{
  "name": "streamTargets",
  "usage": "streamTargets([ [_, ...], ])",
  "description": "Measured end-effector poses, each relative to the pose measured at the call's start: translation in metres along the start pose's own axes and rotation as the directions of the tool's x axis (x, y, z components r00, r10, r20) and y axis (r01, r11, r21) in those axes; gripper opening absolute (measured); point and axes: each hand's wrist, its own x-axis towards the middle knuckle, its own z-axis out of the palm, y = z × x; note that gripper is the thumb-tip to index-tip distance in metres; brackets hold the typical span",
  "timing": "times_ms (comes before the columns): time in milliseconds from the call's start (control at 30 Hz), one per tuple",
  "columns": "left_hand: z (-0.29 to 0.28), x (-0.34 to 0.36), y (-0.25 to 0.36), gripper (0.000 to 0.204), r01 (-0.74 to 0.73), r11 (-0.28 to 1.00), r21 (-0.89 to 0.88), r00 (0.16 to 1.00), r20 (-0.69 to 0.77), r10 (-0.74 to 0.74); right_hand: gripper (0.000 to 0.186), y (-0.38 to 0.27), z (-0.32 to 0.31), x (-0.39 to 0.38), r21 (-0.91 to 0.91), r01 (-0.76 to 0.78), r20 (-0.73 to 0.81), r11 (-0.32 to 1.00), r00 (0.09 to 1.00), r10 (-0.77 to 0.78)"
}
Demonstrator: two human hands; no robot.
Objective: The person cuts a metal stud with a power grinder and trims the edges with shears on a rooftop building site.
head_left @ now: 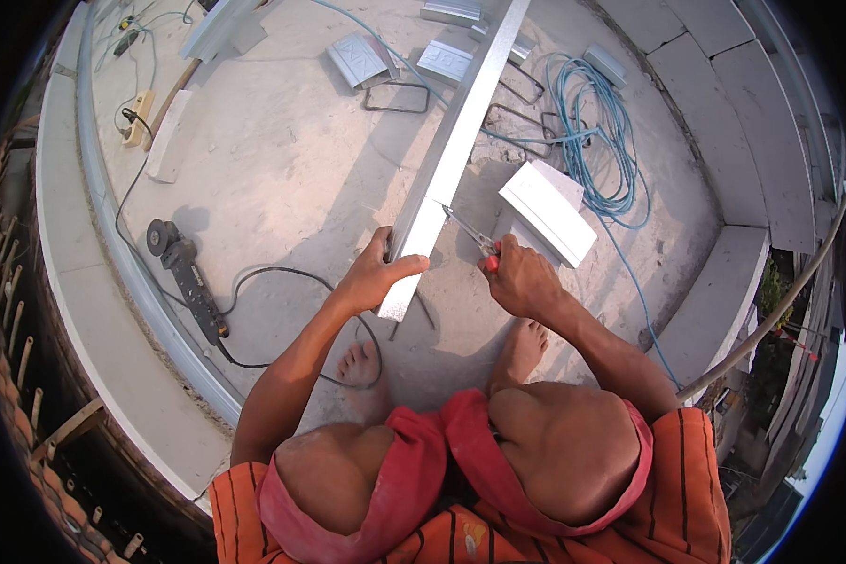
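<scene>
A long silver metal channel (454, 169) runs diagonally from the top of the head view down toward me. My left hand (381, 273) grips its near end, thumb over the face and fingers round the far side. My right hand (515, 277) is closed on red-handled metal snips (479, 239), whose jaws meet the channel's right edge a little beyond my left hand. A short white metal offcut piece (547, 211) lies just to the right of the snips, on the concrete floor (254, 169).
An angle grinder (186, 277) with black cord lies at left, near a power strip (139, 117). A coiled blue hose (609, 164), wire frames (395, 105) and metal pieces (355, 61) lie beyond. Low block walls (752, 113) edge both sides. My bare feet are below the channel.
</scene>
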Motion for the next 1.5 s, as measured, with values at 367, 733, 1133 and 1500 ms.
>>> streamTargets([
  [367,-0.040,-0.003,-0.020,0.069,0.174,0.732,-0.659,0.928,0.358,0.102,0.077,0.005,0.052,-0.015,0.326,-0.049,0.241,0.944,0.970,-0.033],
  [733,-0.061,-0.055,0.002,0.082,0.224,0.624,-0.749,0.914,0.384,0.133,0.112,-0.046,-0.026,0.077,0.935,0.083,-0.063,0.344,0.996,-0.070],
  [1133,-0.052,-0.090,-0.017,0.077,0.138,0.884,-0.446,0.979,0.195,-0.055,0.074,-0.068,0.023,0.157,0.885,-0.162,-0.062,-0.437,0.888,-0.455],
  [1500,-0.012,-0.089,0.038,0.123,0.351,0.799,0.488,0.895,-0.427,-0.133,0.066,-0.105,0.029,0.140,0.938,-0.123,0.053,-0.324,0.975,-0.218],
])
